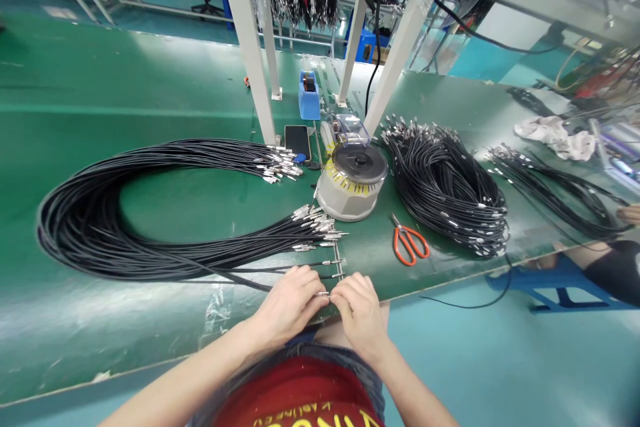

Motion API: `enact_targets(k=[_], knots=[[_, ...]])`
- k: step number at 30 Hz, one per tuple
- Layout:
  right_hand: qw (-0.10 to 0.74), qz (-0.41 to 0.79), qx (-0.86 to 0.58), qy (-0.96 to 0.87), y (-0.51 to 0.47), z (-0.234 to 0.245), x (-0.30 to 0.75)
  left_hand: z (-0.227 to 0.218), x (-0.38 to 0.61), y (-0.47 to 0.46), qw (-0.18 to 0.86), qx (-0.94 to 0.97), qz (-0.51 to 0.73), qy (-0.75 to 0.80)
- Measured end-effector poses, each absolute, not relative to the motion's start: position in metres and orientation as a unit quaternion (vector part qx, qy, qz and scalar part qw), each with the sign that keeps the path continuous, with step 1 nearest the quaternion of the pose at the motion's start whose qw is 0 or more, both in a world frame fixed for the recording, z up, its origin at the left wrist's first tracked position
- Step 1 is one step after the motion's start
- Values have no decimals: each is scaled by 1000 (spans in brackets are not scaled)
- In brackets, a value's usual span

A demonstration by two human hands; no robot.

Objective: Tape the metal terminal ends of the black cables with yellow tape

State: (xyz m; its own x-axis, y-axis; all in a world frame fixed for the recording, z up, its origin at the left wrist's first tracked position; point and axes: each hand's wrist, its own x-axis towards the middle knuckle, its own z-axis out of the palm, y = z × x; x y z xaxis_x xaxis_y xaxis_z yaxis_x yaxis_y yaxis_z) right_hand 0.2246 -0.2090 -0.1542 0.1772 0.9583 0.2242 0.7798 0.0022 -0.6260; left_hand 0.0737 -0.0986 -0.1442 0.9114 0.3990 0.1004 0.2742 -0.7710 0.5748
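Observation:
My left hand [287, 303] and my right hand [359, 312] meet at the near edge of the green table [150, 87], fingers curled. Between them they pinch the metal-tipped end of a black cable [324, 293]. The cable runs left into a big loop of black cables [100, 213] lying on the table. Two fans of silver connector ends [315, 223] point toward the middle. A couple of single cable ends lie just beyond my fingers.
A round tape dispenser [353, 180] sits mid-table, orange-handled scissors [410, 243] to its right. A second cable bundle [450, 180] lies further right, a phone [297, 141] and a blue box [309, 95] behind. White frame posts stand behind. Another person's leg on a blue stool [565, 277] is at right.

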Motion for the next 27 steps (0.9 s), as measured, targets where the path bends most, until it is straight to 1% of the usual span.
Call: enact_targets(k=[3,7,10,12,16,20,22,24,27], knots=[[350,142,-696,-611,-209,-156,223,-148,74,-101,300,927,124,186],[376,208,-669,-606,-208,-145,240,-146,70,-100,336,915,117,188],[411,181,-688,-570,-207,-140,255,-142,69,-97,353,912,103,181],[400,148,-703,-569,-206,-142,259,-139,70,-95,363,908,98,185],[340,99,-723,-593,-201,-150,254,-132,70,-93,385,899,93,187],[327,76,-736,-588,-196,-152,250,-128,71,-90,410,884,115,192],[322,72,-738,-588,-194,-152,250,-132,76,-88,393,883,151,209],[321,63,-744,-582,-193,-152,250,-139,84,-87,340,893,183,230],[321,60,-748,-578,-191,-152,251,-149,98,-86,254,915,184,253]])
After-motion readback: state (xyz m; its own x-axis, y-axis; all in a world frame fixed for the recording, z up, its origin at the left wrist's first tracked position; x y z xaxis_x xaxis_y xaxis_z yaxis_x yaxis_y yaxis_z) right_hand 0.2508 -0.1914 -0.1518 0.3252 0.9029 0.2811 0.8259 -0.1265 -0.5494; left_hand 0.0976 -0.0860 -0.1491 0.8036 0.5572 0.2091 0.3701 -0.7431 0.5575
